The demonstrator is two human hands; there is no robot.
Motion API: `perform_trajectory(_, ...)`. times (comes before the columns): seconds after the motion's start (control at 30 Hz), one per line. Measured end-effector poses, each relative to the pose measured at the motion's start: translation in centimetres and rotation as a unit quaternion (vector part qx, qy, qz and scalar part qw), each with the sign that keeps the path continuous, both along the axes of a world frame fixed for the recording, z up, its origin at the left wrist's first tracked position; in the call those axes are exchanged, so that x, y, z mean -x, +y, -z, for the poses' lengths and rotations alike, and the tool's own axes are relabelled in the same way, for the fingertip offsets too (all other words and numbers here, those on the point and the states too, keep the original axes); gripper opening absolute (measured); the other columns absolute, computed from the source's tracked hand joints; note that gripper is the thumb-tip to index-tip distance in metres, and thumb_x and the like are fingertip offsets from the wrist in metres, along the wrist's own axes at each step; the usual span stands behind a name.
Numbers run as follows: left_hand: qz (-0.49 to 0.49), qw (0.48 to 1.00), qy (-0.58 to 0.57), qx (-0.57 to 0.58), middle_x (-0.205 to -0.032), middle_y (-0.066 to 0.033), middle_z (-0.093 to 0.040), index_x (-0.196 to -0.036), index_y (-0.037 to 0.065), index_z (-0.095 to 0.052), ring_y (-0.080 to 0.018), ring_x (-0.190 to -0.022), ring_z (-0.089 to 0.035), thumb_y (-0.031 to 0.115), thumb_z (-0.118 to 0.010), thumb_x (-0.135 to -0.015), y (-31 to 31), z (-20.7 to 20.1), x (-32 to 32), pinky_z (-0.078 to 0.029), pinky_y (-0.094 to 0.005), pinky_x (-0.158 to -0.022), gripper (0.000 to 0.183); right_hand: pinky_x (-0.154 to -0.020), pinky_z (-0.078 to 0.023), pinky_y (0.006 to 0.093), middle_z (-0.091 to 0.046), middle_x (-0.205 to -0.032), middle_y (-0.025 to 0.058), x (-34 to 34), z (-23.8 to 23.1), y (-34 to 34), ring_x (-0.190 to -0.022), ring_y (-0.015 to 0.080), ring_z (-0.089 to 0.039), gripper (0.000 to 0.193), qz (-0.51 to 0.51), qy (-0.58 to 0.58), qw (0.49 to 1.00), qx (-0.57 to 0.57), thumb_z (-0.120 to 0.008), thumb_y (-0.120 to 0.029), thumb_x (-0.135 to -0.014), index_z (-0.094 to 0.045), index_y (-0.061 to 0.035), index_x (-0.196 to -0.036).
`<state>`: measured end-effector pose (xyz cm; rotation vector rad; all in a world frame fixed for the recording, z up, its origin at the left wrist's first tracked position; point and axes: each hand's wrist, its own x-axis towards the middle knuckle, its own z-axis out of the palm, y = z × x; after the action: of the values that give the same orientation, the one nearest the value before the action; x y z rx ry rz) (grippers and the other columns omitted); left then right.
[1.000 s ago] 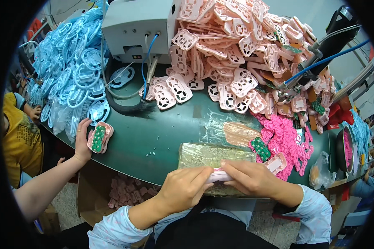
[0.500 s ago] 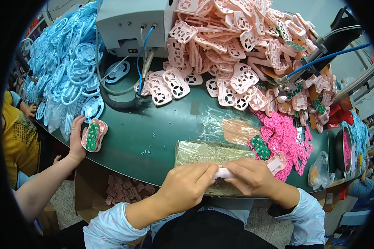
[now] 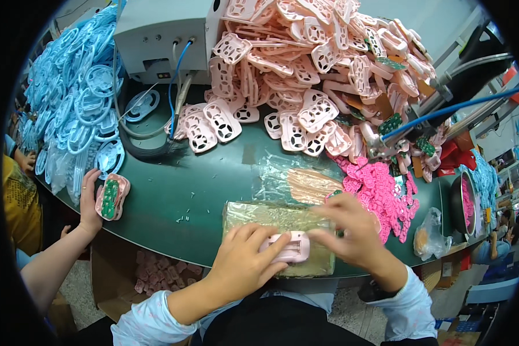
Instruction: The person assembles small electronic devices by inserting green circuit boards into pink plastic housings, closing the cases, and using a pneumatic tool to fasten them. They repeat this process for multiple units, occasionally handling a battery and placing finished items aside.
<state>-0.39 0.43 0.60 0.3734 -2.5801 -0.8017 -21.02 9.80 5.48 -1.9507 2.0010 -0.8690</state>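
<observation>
On a film-wrapped, yellowish block (image 3: 249, 212) in front of me lies a pale pink plastic casing (image 3: 297, 249) with a rectangular recess facing up. My left hand (image 3: 241, 254) holds it down, fingers over its left end. My right hand (image 3: 353, 230), slightly blurred, is just right of the casing with thumb and fingers apart and nothing visible in them. Behind that hand, a green circuit board (image 3: 333, 194) and a pink casing part (image 3: 377, 222) show only in part. Bright pink rubbery keypads (image 3: 380, 187) are heaped beyond it.
At left, a co-worker's hand (image 3: 90, 202) steadies a pink casing with a green board (image 3: 111, 197). Pale pink shells (image 3: 305, 57) pile up at the back, blue plastic parts (image 3: 78, 98) at far left. A grey machine (image 3: 161, 40) and small screws (image 3: 183, 219) are on the green table (image 3: 155, 190).
My right hand has come off the casing and moved up and right, its fingers spreading. The casing now lies flatter on the block, recess up, under my left hand. The view has shifted slightly.
</observation>
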Motion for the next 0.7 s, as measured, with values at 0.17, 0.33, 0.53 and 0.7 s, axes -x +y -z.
perform_trajectory(0.17,0.003,0.997,0.046,-0.055,-0.112,-0.0112,-0.055,-0.116,0.005,-0.058,-0.0329,-0.102,-0.051,0.015,-0.076,-0.069,0.5,0.9,0.9,-0.045,-0.0419,-0.082,0.052,-0.089,-0.046,0.0305,-0.058,-0.112,0.0143,6.2,-9.9,-1.7,-0.103,0.0204,-0.057,0.039,0.260,-0.047,0.859,0.438,-0.056,-0.018,-0.092,-0.047,0.0039,-0.123)
perform_trajectory(0.33,0.005,0.997,0.035,-0.074,-0.111,-0.0135,-0.054,-0.116,0.002,-0.057,-0.0338,-0.101,-0.051,0.011,-0.074,-0.069,0.3,0.5,0.1,-0.045,-0.0416,-0.084,0.051,-0.083,-0.051,0.0340,-0.062,-0.101,0.0152,10.6,-13.7,-2.0,-0.091,0.0213,-0.063,0.034,0.040,-0.310,0.915,0.254,-0.054,-0.019,-0.091,-0.051,0.0053,-0.114)
perform_trajectory(0.53,-0.005,0.995,0.035,-0.091,-0.110,-0.0155,-0.053,-0.116,0.002,-0.057,-0.0342,-0.099,-0.051,0.007,-0.074,-0.068,0.6,0.9,0.1,-0.044,-0.0419,-0.085,0.052,-0.065,-0.048,0.0280,-0.057,-0.075,0.0076,-1.1,-13.5,0.0,-0.064,0.0125,-0.058,0.049,-0.048,-0.433,0.880,0.188,-0.052,-0.017,-0.092,-0.032,-0.0029,-0.135)
perform_trajectory(0.7,0.003,0.994,0.050,-0.098,-0.110,-0.0155,-0.052,-0.116,0.002,-0.057,-0.0338,-0.100,-0.050,0.007,-0.074,-0.067,0.7,0.9,0.5,-0.044,-0.0416,-0.085,0.051,-0.065,-0.046,0.0242,-0.052,-0.065,0.0010,-2.2,-14.5,3.6,-0.055,0.0086,-0.052,0.040,-0.079,-0.367,0.922,0.093,-0.053,-0.016,-0.090,-0.036,-0.0002,-0.122)
